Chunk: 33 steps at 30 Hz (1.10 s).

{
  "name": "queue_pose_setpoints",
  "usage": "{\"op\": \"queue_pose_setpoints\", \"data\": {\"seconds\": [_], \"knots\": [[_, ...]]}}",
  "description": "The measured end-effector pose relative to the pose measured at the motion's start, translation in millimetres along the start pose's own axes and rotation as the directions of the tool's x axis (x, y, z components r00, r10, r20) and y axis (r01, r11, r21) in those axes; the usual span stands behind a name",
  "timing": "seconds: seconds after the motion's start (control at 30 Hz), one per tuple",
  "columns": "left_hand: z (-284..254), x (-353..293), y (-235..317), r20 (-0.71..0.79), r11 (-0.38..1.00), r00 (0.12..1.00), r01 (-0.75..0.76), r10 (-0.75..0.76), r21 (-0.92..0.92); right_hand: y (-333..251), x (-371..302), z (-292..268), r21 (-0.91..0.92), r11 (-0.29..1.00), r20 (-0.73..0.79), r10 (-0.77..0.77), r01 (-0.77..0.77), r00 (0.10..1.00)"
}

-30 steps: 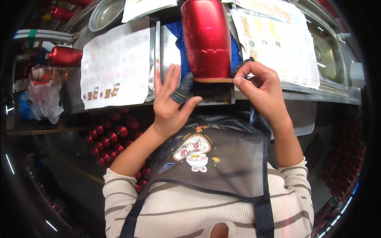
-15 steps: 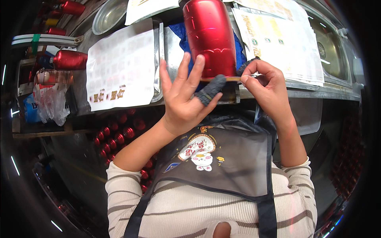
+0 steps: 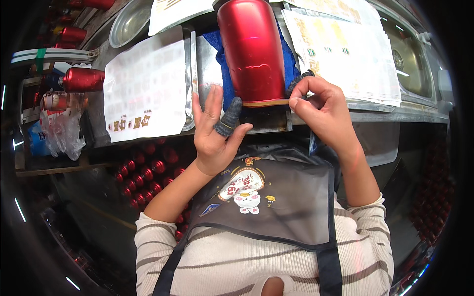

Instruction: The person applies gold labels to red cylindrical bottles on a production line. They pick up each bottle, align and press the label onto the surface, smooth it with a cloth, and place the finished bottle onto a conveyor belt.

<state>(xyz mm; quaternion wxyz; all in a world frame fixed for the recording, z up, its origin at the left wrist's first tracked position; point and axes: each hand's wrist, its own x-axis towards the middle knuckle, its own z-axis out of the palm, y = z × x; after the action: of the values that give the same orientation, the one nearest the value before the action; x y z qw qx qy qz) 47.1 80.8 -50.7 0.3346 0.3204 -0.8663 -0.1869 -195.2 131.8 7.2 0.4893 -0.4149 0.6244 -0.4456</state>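
A glossy red metal bottle (image 3: 254, 52) lies lengthwise on a dark blue cloth (image 3: 227, 74), its base towards me. Just left of that base is my left hand (image 3: 213, 133), fingers spread and a dark knitted cover on one finger. Nothing is held in it. At the bottle's lower right, my right hand (image 3: 326, 106) has thumb and forefinger pinched together. What lies between these fingertips, if anything, is too small to make out. Another dark finger cover (image 3: 299, 79) shows on this hand. A thin brown strip (image 3: 266, 103) runs below the bottle's base, towards the right fingertips.
Left of the bottle lies a printed white sheet (image 3: 145, 89) on a metal tray (image 3: 190, 111). Stacked printed sheets (image 3: 340, 59) lie to the right, beside a metal basin (image 3: 412, 61). A round metal bowl (image 3: 129, 24) stands at upper left. More red bottles (image 3: 143, 172) stand below the bench.
My left hand has moved left, off the front of the bottle, and its fingers have turned. The right hand keeps its pinch. The bottle sits slightly further left in view.
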Motion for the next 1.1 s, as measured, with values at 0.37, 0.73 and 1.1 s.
{"op": "queue_pose_setpoints", "data": {"seconds": [0.37, 0.73, 1.1], "knots": [[-0.7, 37.0, 22.1, 0.02, 0.953, 0.973, -0.227, 0.228, 0.2, 1.3, 2.8, 1.6, 0.001, 1.0, -0.012, 0.023, -0.023, 1.0], [3.6, 19.6, 7.0, -0.064, 0.986, 0.994, 0.081, -0.091, -0.146, 7.1, 2.6, 3.8, -0.017, 1.0, 0.011, -0.014, 0.014, 1.0], [3.5, -4.7, 1.3, 0.037, 0.998, 0.997, -0.067, 0.066, 0.023, 6.8, 2.2, -1.8, 0.089, 0.995, 0.01, 0.055, -0.055, 0.998]]}}
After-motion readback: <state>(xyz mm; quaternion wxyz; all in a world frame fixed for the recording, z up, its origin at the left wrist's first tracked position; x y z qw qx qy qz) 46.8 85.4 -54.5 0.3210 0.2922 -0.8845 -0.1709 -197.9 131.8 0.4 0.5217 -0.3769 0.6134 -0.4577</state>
